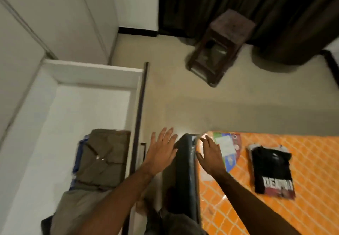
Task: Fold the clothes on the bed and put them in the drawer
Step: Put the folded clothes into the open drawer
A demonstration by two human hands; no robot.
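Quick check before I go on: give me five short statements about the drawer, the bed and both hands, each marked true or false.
1. The drawer is open. True.
2. Folded olive clothes lie in the drawer. True.
3. The black T-shirt is already in the drawer. False: it lies folded on the orange mattress.
4. The left hand has a grip on a garment. False: its fingers are spread and it holds nothing.
5. The right hand holds the black T-shirt. False: it is open over the mattress corner, apart from the shirt.
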